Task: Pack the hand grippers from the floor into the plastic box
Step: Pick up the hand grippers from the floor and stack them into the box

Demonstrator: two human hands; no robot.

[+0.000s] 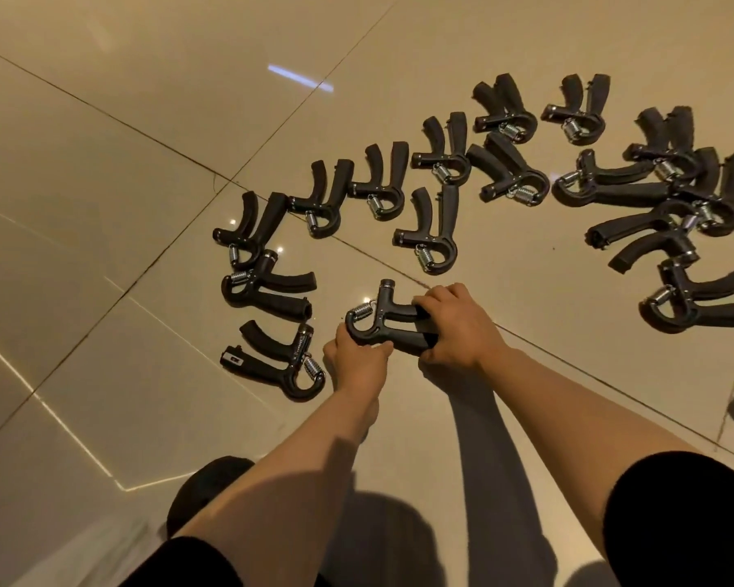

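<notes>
Fingers of both hands are curled round one hand gripper just off the floor. Loads more grippers lie scattered, and no plastic box in view, so I'd say packing's barely started.

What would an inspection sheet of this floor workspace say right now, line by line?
Surface: glossy beige tile floor, dark grout lines, light glare.
Job's things: many black hand grippers scattered on the floor, some overlapping at right; one gripper held by both hands. Plastic box: nothing seen.
Clutter: nothing seen.
Grippers: left hand holds the gripper's curved end; right hand wraps its handles.
Cables: nothing seen.
Surroundings: black sleeves at bottom; dark object under the left arm, unclear.
</notes>
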